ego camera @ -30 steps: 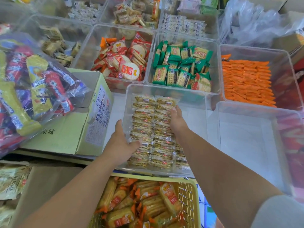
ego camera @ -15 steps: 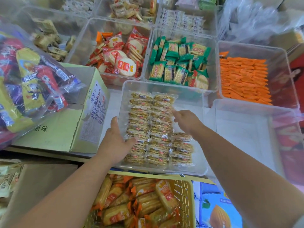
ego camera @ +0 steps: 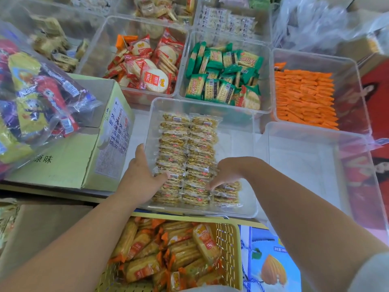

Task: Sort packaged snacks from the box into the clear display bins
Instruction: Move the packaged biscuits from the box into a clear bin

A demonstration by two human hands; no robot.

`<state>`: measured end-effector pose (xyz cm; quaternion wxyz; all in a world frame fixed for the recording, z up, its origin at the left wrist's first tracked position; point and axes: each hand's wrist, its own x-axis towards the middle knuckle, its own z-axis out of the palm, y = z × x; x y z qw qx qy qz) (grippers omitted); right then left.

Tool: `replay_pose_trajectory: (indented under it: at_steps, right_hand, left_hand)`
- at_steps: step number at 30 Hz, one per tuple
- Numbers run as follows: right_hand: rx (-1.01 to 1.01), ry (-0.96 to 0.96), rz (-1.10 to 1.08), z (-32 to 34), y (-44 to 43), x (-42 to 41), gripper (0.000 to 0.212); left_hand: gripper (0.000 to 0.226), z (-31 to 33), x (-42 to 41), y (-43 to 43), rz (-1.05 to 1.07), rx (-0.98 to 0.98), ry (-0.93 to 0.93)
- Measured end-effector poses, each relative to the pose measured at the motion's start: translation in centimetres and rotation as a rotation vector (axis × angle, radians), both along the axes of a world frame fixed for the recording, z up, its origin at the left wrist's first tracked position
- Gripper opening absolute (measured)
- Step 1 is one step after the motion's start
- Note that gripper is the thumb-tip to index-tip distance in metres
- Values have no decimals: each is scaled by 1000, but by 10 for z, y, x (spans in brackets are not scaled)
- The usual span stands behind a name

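Note:
A clear bin (ego camera: 248, 131) in front of me holds two long rows and one short row of clear-wrapped golden snack packets (ego camera: 187, 152). My left hand (ego camera: 141, 175) lies against the bin's left wall, thumb on the packets of the left row. My right hand (ego camera: 226, 171) is inside the bin, fingers bent down onto the packets near the short third row (ego camera: 228, 194); whether it grips one is unclear. A pale green cardboard box (ego camera: 69, 159) stands to the left.
An empty clear bin (ego camera: 305, 165) sits right of the one I work in. Behind are bins of red-wrapped crackers (ego camera: 147, 66), green-wrapped biscuits (ego camera: 225, 74) and orange packets (ego camera: 303, 95). A yellow basket (ego camera: 227, 249) of orange-wrapped snacks is nearest me. A bag of mixed sweets (ego camera: 35, 95) rests on the box.
My right hand has drawn back from the far end of the middle row down to the near end by the short third row. My left hand stayed at the bin's left wall.

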<state>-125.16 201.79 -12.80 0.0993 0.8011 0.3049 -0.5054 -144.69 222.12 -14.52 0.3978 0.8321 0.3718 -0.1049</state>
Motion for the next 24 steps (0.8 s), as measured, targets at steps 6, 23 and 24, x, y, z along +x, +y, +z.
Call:
replay_pose_trajectory:
  at_steps: [6,23,24]
  right_hand:
    - [-50,12,67,4,-1,0,99]
    - [701,-291,-268,73,-12,-139,60]
    - [760,-269,-222,76,-4,-156,59]
  left_hand:
    - [115,0,2,1,-16,28,10]
    - [48,95,-141,-31,-74,371,-297]
    - [40,101,-162,-34,-66,413,-333]
